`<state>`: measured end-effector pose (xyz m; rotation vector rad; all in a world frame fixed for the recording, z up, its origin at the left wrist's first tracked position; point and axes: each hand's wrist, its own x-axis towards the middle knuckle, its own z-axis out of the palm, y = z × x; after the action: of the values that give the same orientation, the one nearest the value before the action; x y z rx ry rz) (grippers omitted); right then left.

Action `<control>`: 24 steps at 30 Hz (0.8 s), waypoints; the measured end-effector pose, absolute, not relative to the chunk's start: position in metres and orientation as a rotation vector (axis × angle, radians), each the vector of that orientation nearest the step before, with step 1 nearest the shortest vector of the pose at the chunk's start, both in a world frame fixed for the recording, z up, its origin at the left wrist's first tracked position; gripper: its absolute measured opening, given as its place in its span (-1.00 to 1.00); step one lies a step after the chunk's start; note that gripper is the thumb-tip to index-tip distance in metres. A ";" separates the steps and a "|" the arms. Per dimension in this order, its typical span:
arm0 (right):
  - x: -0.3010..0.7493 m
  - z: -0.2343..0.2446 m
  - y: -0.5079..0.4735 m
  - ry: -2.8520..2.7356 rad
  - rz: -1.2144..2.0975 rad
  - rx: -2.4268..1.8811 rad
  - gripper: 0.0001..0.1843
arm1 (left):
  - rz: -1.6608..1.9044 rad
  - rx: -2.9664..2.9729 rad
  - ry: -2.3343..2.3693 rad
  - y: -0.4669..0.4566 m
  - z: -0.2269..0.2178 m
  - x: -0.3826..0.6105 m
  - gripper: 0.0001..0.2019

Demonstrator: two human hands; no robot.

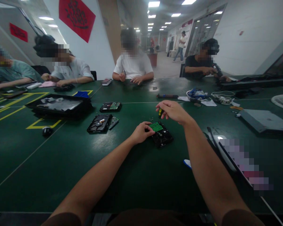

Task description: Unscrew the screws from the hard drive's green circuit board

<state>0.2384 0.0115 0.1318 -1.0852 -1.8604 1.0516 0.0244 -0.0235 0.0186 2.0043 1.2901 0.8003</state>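
Hard drive (164, 138), its edge pinched by the left hand (141, 133); the right hand (173, 110) grips a screwdriver (160, 113) (yellow-and-black).

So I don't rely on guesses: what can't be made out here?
All in the head view:
Yellow-and-black tool: its tip is too small and dark; the right hand covers part of its handle.
Green board: left edge partly covered by the left hand.
Small bits: too tiny to identify.
Blue-edged white item: partly behind the right forearm.
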 end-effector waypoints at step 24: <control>0.241 0.132 0.013 -1.909 0.983 -1.082 -0.70 | 0.801 2.003 1.277 -0.024 0.020 0.025 -0.88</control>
<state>0.2409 0.0132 0.1320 -1.0824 -1.9091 0.9828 0.0249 -0.0240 0.0196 2.0035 1.2774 0.8008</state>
